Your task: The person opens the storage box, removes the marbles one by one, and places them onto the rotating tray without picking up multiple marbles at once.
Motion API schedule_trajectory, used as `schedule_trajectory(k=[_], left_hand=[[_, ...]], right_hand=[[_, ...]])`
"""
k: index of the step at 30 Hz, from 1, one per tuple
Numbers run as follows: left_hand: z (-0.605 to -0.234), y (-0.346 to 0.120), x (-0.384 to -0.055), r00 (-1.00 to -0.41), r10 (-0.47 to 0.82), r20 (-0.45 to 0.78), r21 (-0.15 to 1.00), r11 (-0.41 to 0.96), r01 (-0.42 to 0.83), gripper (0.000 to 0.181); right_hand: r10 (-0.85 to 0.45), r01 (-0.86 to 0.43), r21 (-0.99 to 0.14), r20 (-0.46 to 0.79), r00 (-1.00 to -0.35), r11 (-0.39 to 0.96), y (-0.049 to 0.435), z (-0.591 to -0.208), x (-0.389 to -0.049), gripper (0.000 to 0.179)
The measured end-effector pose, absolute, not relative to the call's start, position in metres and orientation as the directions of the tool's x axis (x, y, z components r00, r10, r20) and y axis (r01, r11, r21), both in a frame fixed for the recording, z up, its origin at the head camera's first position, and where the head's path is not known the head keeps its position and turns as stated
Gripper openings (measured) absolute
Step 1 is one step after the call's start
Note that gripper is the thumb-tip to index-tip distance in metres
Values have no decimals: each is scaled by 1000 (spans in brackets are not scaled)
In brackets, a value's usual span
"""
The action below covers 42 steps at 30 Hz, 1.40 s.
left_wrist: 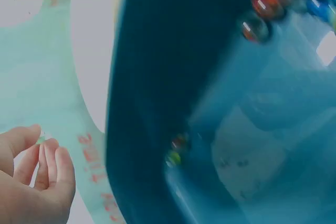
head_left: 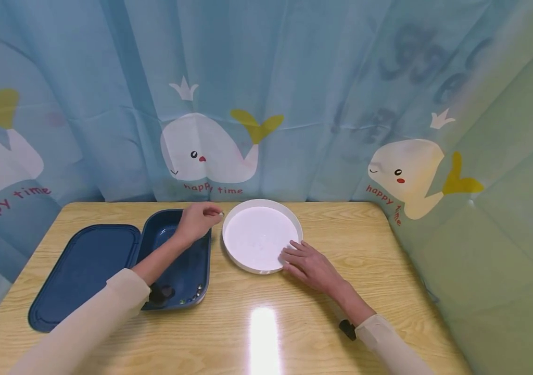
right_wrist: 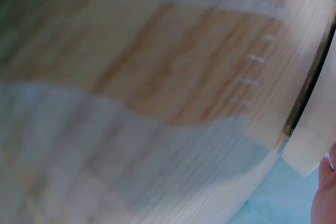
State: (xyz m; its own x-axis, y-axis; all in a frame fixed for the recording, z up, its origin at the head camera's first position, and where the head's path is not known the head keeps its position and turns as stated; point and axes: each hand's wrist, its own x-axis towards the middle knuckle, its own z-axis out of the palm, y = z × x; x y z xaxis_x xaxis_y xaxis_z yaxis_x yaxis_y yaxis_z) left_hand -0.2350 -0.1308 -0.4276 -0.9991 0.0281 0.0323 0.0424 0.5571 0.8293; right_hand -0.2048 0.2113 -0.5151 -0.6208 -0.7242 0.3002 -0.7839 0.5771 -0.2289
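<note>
My left hand (head_left: 196, 223) is over the blue box (head_left: 173, 260), near the gap between it and the white round tray (head_left: 259, 237). Thumb and fingertips pinch a small glass marble (head_left: 221, 214), partly covered by the fingers in the left wrist view. Several glass marbles (head_left: 199, 289) lie in the box; a red one (left_wrist: 268, 4) and a blue one (left_wrist: 318, 4) are seen close up there. At the tray's right front rim, my right hand (head_left: 311, 265) rests with fingers extended over the edge. No marble can be made out in the tray.
A dark blue lid (head_left: 88, 265) lies flat on the wooden table (head_left: 229, 338), left of the box. Behind the table hangs a blue curtain (head_left: 308, 78) with printed whales, and it continues along the right side.
</note>
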Motion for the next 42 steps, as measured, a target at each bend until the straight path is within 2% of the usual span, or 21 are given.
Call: schedule_trajectory(k=[14, 20, 42], left_hand=[[-427, -80, -239, -997, 82, -3, 885, 464, 36, 18], [-430, -61, -246, -994, 105, 12, 870, 490, 63, 15], [-457, -27, -271, -991, 136, -8, 799, 597, 75, 7]], right_hand=[[-720, -770, -236, 272, -638, 593, 210, -512, -203, 36], [-711, -746, -247, 226, -665, 619, 211, -510, -203, 36], [-722, -773, -238, 275, -635, 588, 211, -513, -205, 35]])
